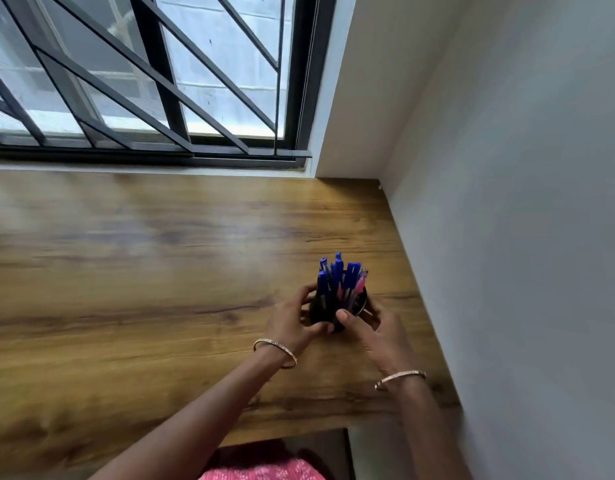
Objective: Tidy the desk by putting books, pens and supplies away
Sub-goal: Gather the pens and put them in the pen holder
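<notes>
From the head view, the dark round pen holder (321, 313) stands toward the right side of the bench (143, 271), nearer the front edge than the window (143, 74). It is packed with upright pens (337, 278), mostly blue with a few pink. The left hand (292, 320) wraps its left side, and the right hand (378, 327) wraps its right side with the thumb laid across the near face. Both are clamped on the cup from opposite sides. That two-sided hold probably keeps the top-heavy bundle from tipping while the cup is placed or shifted. The picture is a little smeared, so I cannot tell whether the base rests on the wood or is lifted just off it.

The white wall (507, 202) meets the bench close on the right, leaving little room that way. The far right corner beneath the window looks like a fair parking spot. Leftward lies a broad run of bench. The near edge steps back just below the right forearm, so drawing the cup nearer risks the drop.
</notes>
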Demonstrator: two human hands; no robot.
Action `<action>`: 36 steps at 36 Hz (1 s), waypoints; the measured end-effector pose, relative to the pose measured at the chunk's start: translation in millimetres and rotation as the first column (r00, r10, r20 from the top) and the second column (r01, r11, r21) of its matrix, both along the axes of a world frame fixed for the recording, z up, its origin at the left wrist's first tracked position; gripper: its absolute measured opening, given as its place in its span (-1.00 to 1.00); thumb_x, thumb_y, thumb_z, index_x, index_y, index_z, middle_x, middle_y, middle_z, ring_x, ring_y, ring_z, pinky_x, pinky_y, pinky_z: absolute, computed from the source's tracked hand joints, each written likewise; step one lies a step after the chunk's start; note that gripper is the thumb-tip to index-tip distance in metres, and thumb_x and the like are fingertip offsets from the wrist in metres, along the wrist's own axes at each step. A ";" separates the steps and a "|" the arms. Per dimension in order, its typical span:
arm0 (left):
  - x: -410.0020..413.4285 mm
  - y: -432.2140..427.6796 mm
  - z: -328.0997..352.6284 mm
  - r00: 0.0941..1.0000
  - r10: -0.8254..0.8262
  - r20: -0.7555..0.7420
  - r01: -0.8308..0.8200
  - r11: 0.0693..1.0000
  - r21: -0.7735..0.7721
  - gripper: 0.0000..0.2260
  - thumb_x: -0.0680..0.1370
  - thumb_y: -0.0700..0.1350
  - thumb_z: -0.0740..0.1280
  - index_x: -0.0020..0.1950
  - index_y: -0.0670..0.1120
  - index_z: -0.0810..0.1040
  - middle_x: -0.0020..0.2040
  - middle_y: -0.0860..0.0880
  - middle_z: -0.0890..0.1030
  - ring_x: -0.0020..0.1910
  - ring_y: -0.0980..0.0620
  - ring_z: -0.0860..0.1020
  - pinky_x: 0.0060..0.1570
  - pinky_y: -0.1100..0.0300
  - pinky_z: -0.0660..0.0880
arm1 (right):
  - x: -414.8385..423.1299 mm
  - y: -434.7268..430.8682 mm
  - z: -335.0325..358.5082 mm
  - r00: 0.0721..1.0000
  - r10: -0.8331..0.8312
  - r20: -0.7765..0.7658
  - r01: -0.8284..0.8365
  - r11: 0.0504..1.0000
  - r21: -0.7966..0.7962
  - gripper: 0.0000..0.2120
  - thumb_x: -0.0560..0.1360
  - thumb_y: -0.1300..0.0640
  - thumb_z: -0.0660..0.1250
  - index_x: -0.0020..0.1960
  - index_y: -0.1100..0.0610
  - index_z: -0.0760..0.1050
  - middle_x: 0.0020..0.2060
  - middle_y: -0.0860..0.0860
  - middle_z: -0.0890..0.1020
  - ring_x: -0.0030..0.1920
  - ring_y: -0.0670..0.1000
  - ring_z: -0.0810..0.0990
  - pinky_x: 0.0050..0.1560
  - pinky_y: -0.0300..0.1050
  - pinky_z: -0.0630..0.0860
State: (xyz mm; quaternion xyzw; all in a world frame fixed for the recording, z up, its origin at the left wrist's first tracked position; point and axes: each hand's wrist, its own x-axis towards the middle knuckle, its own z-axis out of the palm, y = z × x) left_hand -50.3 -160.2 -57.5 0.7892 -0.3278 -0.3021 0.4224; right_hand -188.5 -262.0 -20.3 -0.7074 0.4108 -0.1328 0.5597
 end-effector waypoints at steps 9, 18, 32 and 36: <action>-40.1 -32.0 -1.0 0.999 -0.045 -0.021 0.044 0.998 -0.037 -0.33 0.29 0.01 0.58 0.31 0.24 0.38 0.21 0.08 0.62 0.08 0.11 0.63 0.06 0.11 0.61 | -44.4 -20.6 10.4 0.992 -0.123 -0.014 0.124 0.991 0.047 -0.42 0.23 -0.17 0.53 0.23 -0.15 0.55 0.09 -0.15 0.67 0.18 -0.12 0.60 0.26 0.01 0.51; -36.8 -22.7 -4.7 0.997 -0.041 -0.070 0.040 0.999 -0.014 -0.42 0.38 -0.11 0.54 0.35 0.13 0.44 0.19 0.04 0.62 0.05 0.10 0.64 0.06 0.17 0.60 | -45.2 -17.1 11.7 0.979 -0.204 -0.024 0.205 0.978 0.032 -0.40 0.23 -0.13 0.55 0.24 -0.06 0.55 0.09 -0.14 0.67 0.15 -0.14 0.60 0.17 -0.10 0.51; 26.3 104.5 -3.5 0.963 0.264 -0.049 -0.267 0.962 -0.055 -0.95 0.46 -0.14 0.45 -0.14 0.02 0.64 -0.24 0.14 0.67 -0.23 0.26 0.63 -0.21 0.43 0.50 | 0.1 81.5 -2.0 0.835 -0.532 0.142 0.546 0.768 -0.333 -0.91 0.51 0.18 0.38 -0.09 0.22 0.58 -0.22 0.14 0.64 -0.22 0.04 0.60 -0.23 -0.29 0.48; 50.2 157.4 -1.8 0.943 0.332 -0.033 -0.334 0.941 -0.049 -0.96 0.47 -0.12 0.43 -0.11 0.00 0.67 -0.24 0.13 0.68 -0.21 0.25 0.64 -0.16 0.34 0.55 | 37.6 127.7 -2.2 0.899 -0.428 0.098 0.430 0.817 -0.384 -0.95 0.48 0.09 0.43 -0.13 0.06 0.59 -0.27 -0.05 0.64 -0.23 -0.19 0.58 -0.18 -0.23 0.51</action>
